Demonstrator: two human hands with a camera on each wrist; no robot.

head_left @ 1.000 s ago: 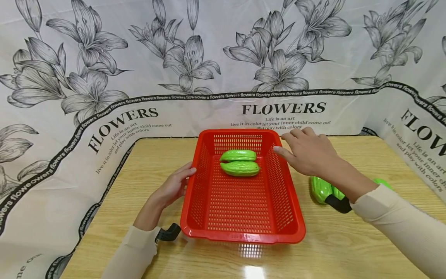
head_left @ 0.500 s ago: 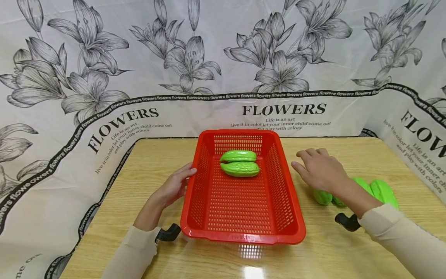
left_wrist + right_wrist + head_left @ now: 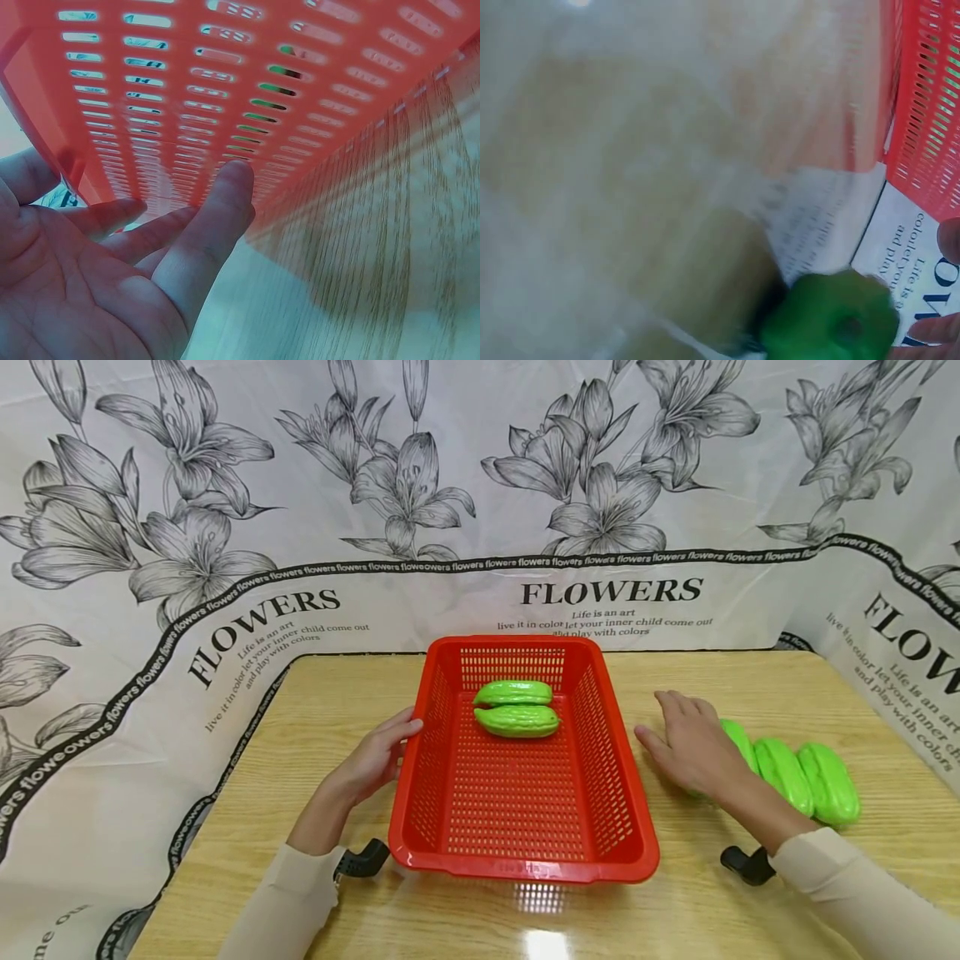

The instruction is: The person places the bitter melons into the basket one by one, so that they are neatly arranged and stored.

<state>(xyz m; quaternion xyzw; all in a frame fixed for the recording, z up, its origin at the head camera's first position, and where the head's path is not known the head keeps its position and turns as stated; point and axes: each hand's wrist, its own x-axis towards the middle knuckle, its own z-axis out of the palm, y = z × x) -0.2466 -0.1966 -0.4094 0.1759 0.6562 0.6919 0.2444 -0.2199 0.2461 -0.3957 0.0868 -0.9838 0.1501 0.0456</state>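
Note:
A red plastic basket (image 3: 517, 810) with slotted walls stands in the middle of the table, two green bitter melons (image 3: 517, 722) lying side by side toward its far end. My left hand (image 3: 375, 758) holds its left side, thumb over the rim. In the left wrist view, the fingers (image 3: 217, 217) lie along the outside of the slotted wall. My right hand (image 3: 693, 747) is to the right of the basket, over the nearest of several more bitter melons (image 3: 783, 777), which it mostly hides. One melon's end (image 3: 832, 319) shows close to the right fingertips in the right wrist view.
The pale wooden table (image 3: 330, 693) runs back to a white curtain (image 3: 450, 602) printed with black flowers and lettering. Black wrist-camera mounts (image 3: 363, 860) stick out at both wrists.
My right hand has moved from beside the basket's right rim to the right and nearer, over the melons beside it. The left hand and the basket stay in place.

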